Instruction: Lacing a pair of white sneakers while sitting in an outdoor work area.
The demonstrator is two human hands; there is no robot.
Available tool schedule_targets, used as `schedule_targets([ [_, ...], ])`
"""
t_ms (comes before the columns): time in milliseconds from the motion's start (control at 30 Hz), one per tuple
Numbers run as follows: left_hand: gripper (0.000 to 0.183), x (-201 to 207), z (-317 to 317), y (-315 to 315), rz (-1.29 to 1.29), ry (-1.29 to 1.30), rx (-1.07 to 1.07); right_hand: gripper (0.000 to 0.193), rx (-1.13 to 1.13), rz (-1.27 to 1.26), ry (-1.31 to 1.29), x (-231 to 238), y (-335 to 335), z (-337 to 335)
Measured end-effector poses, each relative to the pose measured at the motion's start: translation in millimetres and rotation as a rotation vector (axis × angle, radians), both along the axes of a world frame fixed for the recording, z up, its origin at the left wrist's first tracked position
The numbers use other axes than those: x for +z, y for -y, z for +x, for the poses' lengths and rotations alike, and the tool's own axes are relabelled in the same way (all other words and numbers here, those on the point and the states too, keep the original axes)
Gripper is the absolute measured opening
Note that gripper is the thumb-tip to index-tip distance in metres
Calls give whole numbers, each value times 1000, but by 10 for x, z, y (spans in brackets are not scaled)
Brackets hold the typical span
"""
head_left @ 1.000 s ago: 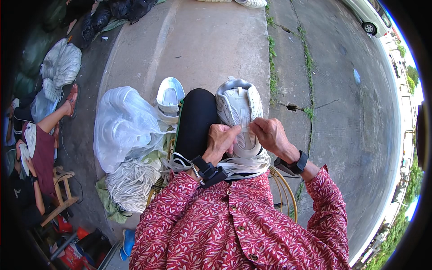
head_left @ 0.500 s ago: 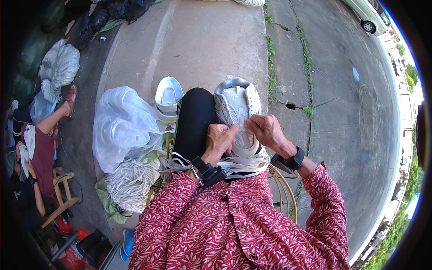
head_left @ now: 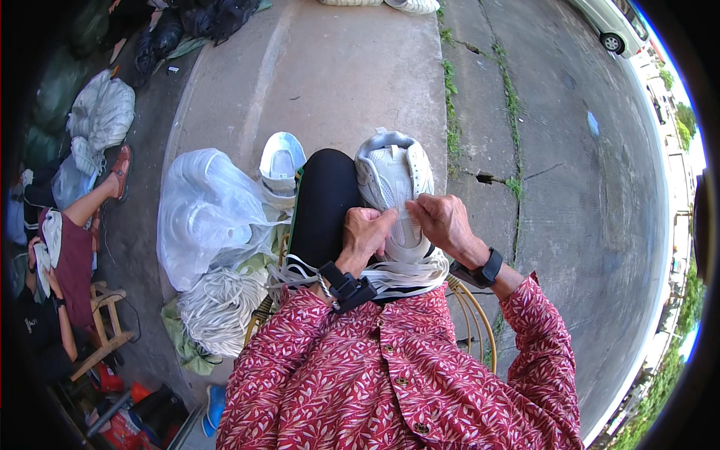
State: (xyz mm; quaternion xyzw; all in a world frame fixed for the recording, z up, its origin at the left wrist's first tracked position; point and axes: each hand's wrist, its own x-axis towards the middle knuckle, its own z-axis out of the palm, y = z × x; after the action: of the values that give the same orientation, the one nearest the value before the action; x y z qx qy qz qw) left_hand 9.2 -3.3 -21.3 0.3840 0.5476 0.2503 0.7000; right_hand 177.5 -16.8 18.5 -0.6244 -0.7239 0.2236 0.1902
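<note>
A white sneaker (head_left: 403,169) lies on my lap beside my black-clad knee (head_left: 324,199), its opening pointing away from me. Over its front part, my left hand (head_left: 367,230) and my right hand (head_left: 446,223) face each other with fingers pinched. A thin pale strip, seemingly a shoelace, runs between the fingertips; its ends are hidden. A bunch of loose white shoelaces (head_left: 409,274) lies across my lap, under my wrists.
Left of my knee are another white shoe (head_left: 282,163), a translucent plastic bag (head_left: 202,214) and a heap of white laces (head_left: 223,309). Farther left, a seated person (head_left: 75,255) holds white material near a wooden stool (head_left: 107,322). A van (head_left: 616,26) stands far right.
My right hand has shifted slightly left, closer to my left hand. The left hand and the sneaker stay nearly in place; the view has tilted a little.
</note>
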Motion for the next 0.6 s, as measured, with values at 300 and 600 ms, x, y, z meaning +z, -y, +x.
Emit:
schedule_targets([
  [300,42,11,-8,-1,11,-8,-9,31,-1,129,-25,-10,59,-48],
  [600,43,4,-15,-1,19,0,-16,31,-104,126,-143,-108,114,-66],
])
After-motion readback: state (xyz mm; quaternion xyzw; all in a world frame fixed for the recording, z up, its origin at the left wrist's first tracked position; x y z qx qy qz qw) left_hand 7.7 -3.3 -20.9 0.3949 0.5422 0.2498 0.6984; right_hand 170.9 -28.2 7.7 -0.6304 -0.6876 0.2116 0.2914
